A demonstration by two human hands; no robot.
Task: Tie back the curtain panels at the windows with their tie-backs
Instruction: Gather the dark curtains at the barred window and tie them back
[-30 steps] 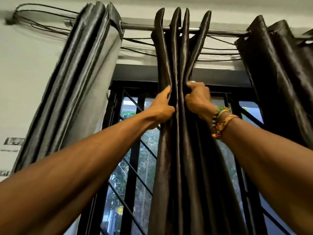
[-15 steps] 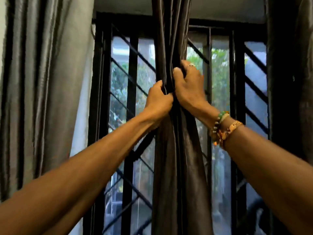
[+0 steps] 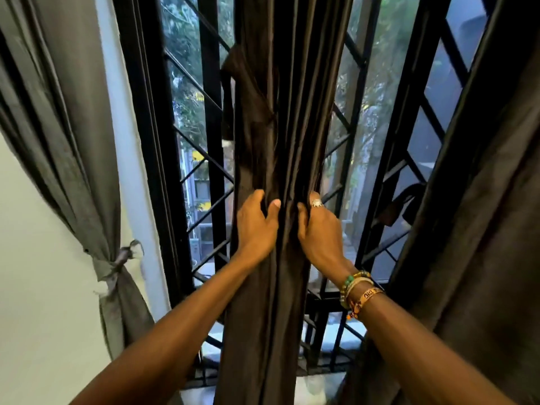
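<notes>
Both bare forearms reached forward and converged at centre. The left hand [image 3: 257, 226] and right hand [image 3: 320, 232] sat side by side, backs toward the camera. Each gripped folds of the middle curtain panel [image 3: 283, 112] with curled fingers and thumb.

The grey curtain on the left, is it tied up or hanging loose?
Tied. A knotted grey tie-back cinches the grey fabric curtain panel into a narrow waist.
</notes>
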